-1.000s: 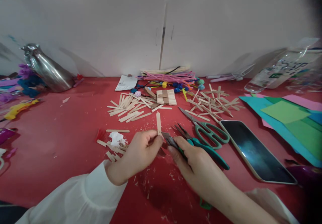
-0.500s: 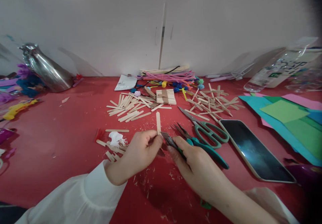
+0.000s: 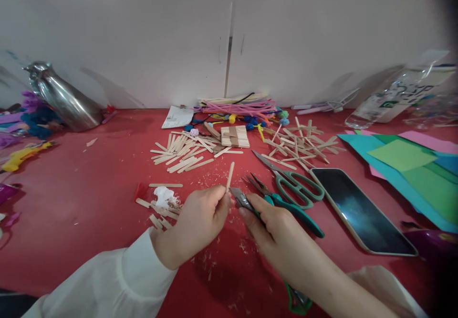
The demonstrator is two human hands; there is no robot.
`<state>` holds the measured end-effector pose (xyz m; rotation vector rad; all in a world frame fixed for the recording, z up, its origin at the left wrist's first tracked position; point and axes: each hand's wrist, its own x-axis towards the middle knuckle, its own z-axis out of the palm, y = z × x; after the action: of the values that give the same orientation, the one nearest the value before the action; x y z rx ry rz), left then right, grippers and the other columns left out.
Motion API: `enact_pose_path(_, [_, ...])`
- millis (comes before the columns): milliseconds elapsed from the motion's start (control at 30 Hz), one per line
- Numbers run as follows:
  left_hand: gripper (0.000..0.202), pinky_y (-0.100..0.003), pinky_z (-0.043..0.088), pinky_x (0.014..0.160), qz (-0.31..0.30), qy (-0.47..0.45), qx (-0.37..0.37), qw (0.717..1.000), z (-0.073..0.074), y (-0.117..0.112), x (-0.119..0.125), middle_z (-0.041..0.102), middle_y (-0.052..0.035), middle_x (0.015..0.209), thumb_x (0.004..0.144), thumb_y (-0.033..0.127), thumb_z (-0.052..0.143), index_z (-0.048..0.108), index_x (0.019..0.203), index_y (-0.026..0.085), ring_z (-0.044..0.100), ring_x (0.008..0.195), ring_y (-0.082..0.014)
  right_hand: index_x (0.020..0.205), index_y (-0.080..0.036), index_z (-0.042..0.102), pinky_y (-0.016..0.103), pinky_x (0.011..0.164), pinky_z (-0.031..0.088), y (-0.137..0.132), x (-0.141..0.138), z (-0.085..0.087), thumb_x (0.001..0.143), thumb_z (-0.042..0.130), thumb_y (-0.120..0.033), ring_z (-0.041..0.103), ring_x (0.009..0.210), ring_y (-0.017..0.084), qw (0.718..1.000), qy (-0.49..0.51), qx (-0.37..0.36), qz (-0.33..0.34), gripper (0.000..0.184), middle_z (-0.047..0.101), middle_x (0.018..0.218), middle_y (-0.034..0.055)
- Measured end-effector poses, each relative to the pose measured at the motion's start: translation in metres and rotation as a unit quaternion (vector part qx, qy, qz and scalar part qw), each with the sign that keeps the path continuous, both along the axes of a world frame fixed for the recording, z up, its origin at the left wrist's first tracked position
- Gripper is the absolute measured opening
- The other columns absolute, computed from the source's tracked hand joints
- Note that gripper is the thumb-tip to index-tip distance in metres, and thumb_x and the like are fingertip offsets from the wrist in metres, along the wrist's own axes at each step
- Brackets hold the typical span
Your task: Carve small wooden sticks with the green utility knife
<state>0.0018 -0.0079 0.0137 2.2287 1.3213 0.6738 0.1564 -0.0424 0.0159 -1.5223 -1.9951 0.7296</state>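
Between thumb and fingers, my left hand (image 3: 200, 220) pinches a wooden craft stick (image 3: 230, 175), which points up and leans slightly right. My right hand (image 3: 274, 225) is closed around a utility knife (image 3: 240, 199), its blade close beside the stick's lower part. I cannot tell whether the blade touches the wood. Teal-handled pliers (image 3: 293, 210) lie just beyond my right hand, with green-handled scissors (image 3: 300, 189) behind them. Thin wood shavings (image 3: 211, 265) litter the red table around my hands.
A loose pile of craft sticks (image 3: 179, 151) and a bundled stack (image 3: 235, 137) lie ahead. More sticks (image 3: 302, 141) are heaped to their right. A phone (image 3: 363, 213), coloured paper (image 3: 404, 165) and a plastic bottle (image 3: 390, 94) are rightward; a metal jug (image 3: 67, 98) stands left.
The craft stick has turned in my left hand, now showing a narrower side and leaning right. The knife stays near it, and the green object under my right forearm shows more.
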Motion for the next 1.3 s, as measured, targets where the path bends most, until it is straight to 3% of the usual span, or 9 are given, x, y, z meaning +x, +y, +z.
enact_pose_path(167, [0.029, -0.024, 0.033, 0.05, -0.01, 0.039, 0.015, 0.999, -0.002, -0.003, -0.001, 0.058, -0.0026, 0.062, 0.091, 0.027, 0.033, 0.042, 0.065, 0.018, 0.054, 0.054, -0.0141, 0.08, -0.021, 0.047, 0.025, 0.046, 0.035, -0.001, 0.001, 0.001, 0.088, 0.03, -0.026, 0.054, 0.05, 0.017, 1.0, -0.011, -0.015, 0.017, 0.019, 0.058, 0.058, 0.0024])
enact_pose_path(333, [0.028, -0.023, 0.035, 0.051, -0.024, 0.024, -0.008, 0.999, -0.003, -0.003, -0.002, 0.058, -0.002, 0.06, 0.09, 0.026, 0.036, 0.048, 0.065, 0.018, 0.053, 0.053, -0.0135, 0.075, -0.021, 0.043, 0.026, 0.046, 0.034, 0.0, 0.002, -0.001, 0.085, 0.031, -0.023, 0.056, 0.052, 0.019, 0.999, -0.036, -0.009, 0.016, 0.016, 0.058, 0.059, 0.0042])
enact_pose_path(467, [0.029, -0.023, 0.038, 0.053, -0.031, -0.01, -0.037, 0.999, -0.001, 0.0, -0.003, 0.06, -0.0023, 0.062, 0.09, 0.027, 0.037, 0.052, 0.067, 0.018, 0.055, 0.055, -0.0135, 0.073, -0.022, 0.042, 0.022, 0.039, 0.033, 0.003, 0.004, 0.001, 0.087, 0.034, -0.028, 0.049, 0.043, 0.012, 0.993, 0.076, -0.083, 0.034, 0.017, 0.05, 0.054, -0.0026])
enact_pose_path(633, [0.031, -0.021, 0.037, 0.051, -0.039, -0.058, -0.074, 0.995, 0.0, 0.002, -0.005, 0.059, -0.0012, 0.06, 0.09, 0.029, 0.037, 0.051, 0.065, 0.016, 0.053, 0.053, -0.0119, 0.077, -0.021, 0.043, 0.015, 0.028, 0.033, 0.009, 0.008, 0.003, 0.083, 0.043, -0.039, 0.038, 0.029, 0.005, 0.915, 0.28, -0.285, 0.049, 0.019, 0.047, 0.051, -0.009])
enact_pose_path(900, [0.027, -0.022, 0.045, 0.056, -0.042, -0.177, -0.171, 0.968, 0.001, 0.006, -0.006, 0.058, -0.0008, 0.062, 0.088, 0.03, 0.041, 0.052, 0.067, 0.016, 0.056, 0.057, -0.0122, 0.08, -0.018, 0.051, 0.013, 0.026, 0.036, 0.017, 0.014, 0.004, 0.08, 0.054, -0.04, 0.042, 0.029, 0.004, 0.8, 0.446, -0.394, 0.085, 0.022, 0.052, 0.052, -0.0069])
enact_pose_path(1000, [0.025, -0.024, 0.048, 0.058, -0.052, -0.24, -0.232, 0.941, 0.002, 0.006, -0.004, 0.059, -0.0017, 0.064, 0.086, 0.03, 0.043, 0.052, 0.068, 0.015, 0.058, 0.058, -0.0122, 0.083, -0.017, 0.053, 0.014, 0.026, 0.036, 0.019, 0.014, 0.003, 0.082, 0.051, -0.039, 0.04, 0.028, 0.004, 0.779, 0.464, -0.411, 0.095, 0.021, 0.052, 0.052, -0.0066])
enact_pose_path(1100, [0.023, -0.022, 0.047, 0.056, -0.056, -0.269, -0.261, 0.925, 0.003, 0.007, -0.001, 0.057, -0.0009, 0.062, 0.085, 0.028, 0.043, 0.052, 0.068, 0.015, 0.057, 0.056, -0.0111, 0.079, -0.018, 0.05, 0.015, 0.026, 0.035, 0.018, 0.013, 0.003, 0.082, 0.05, -0.04, 0.041, 0.029, 0.004, 0.808, 0.433, -0.388, 0.095, 0.022, 0.052, 0.053, -0.0066])
enact_pose_path(1233, [0.022, -0.022, 0.047, 0.054, -0.038, -0.266, -0.254, 0.929, 0.002, 0.008, -0.001, 0.056, 0.0008, 0.06, 0.086, 0.03, 0.044, 0.05, 0.07, 0.016, 0.058, 0.055, -0.0108, 0.072, -0.02, 0.043, 0.015, 0.03, 0.033, 0.011, 0.009, 0.002, 0.084, 0.046, -0.042, 0.042, 0.031, 0.004, 0.915, 0.314, -0.253, 0.027, 0.026, 0.048, 0.052, -0.008])
enact_pose_path(1300, [0.02, -0.022, 0.047, 0.054, -0.032, -0.267, -0.253, 0.929, 0.0, 0.008, -0.002, 0.058, 0.0009, 0.062, 0.087, 0.031, 0.045, 0.05, 0.075, 0.016, 0.059, 0.056, -0.0114, 0.07, -0.021, 0.04, 0.016, 0.032, 0.032, 0.007, 0.007, 0.002, 0.087, 0.041, -0.042, 0.042, 0.033, 0.005, 0.951, 0.253, -0.176, 0.003, 0.027, 0.045, 0.051, -0.0086])
